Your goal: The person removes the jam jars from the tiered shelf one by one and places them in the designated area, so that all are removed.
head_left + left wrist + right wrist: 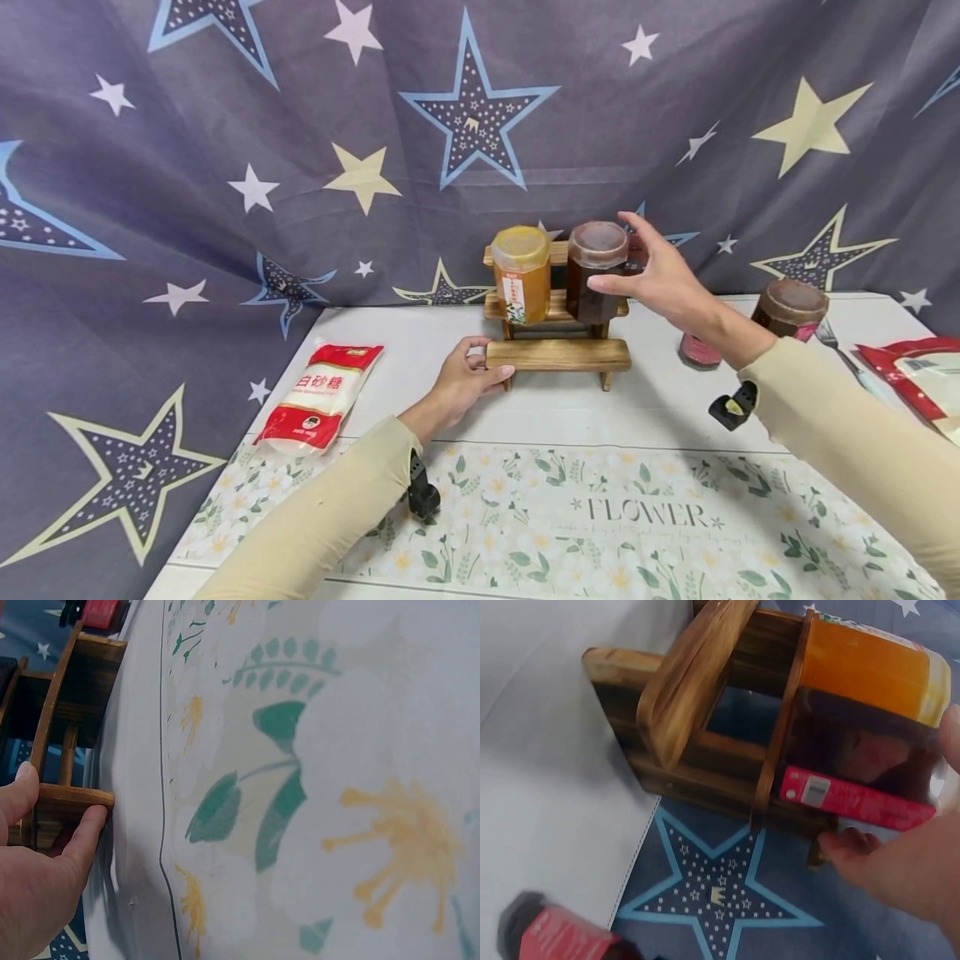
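A stepped wooden rack (558,356) stands at the back of the table. My left hand (459,385) grips the left end of its low front step, with the thumb in front. In the left wrist view, the fingers (85,838) touch the end of the wooden rack (75,796). On the upper step sit a yellow honey jar (522,275) and a dark brown jar (592,287), side by side. Around the right side of the dark jar, my right hand (663,275) is spread, thumb before it. The right wrist view shows the hand (900,870) beside the dark jar (862,750); contact is unclear.
A red and white sugar bag (322,396) lies at the left. Beyond my right forearm are another dark jar (790,310), a partly hidden red-labelled jar (699,352), a fork (847,354) and a red packet (915,375). A star-patterned cloth (480,208) hangs behind.
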Motion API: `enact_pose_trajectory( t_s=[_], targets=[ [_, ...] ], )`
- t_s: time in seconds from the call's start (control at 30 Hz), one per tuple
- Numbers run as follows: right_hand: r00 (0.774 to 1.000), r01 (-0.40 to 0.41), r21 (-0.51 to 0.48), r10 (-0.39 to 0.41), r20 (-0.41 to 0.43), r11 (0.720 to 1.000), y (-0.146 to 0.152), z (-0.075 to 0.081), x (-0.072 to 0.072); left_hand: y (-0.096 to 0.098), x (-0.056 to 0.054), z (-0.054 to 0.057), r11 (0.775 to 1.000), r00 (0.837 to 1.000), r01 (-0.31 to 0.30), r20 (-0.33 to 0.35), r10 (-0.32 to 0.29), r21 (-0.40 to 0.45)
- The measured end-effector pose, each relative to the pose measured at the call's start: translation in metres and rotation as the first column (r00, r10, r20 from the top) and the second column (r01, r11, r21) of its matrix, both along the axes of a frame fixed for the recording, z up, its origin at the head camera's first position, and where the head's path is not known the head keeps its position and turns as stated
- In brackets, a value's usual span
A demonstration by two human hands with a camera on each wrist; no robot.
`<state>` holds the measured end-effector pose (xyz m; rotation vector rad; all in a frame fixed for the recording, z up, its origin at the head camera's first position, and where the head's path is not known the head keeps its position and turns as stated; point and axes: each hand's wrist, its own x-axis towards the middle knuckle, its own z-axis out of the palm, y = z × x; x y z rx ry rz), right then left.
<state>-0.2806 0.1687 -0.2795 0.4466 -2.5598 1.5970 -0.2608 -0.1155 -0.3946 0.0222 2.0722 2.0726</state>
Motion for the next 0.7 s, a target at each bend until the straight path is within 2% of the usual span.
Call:
enact_pose_trajectory(
  t_s=[0.13, 0.27, 0.7],
  targets=[
    [0.998, -0.01, -0.023, 0.008, -0.063, 1.0, -0.0083, -0.0037, -0.0049, 0.0002, 0.0005, 0.0003, 1.0, 1.0, -0.004, -0.001, 0.004, 0.004],
    [0.994, 0.016, -0.026, -0.019, -0.111, 1.0, -0.0109, -0.0069, -0.0066, 0.0004, 0.0004, -0.0001, 1.0, 1.0, -0.005, -0.004, 0.005, 0.013],
    [0.99, 0.034, -0.07, -0.043, -0.135, 0.997, -0.0107, -0.009, -0.0078, 0.0007, 0.0003, -0.0008, 1.0, 1.0, 0.0, -0.008, 0.001, 0.014]
  ],
)
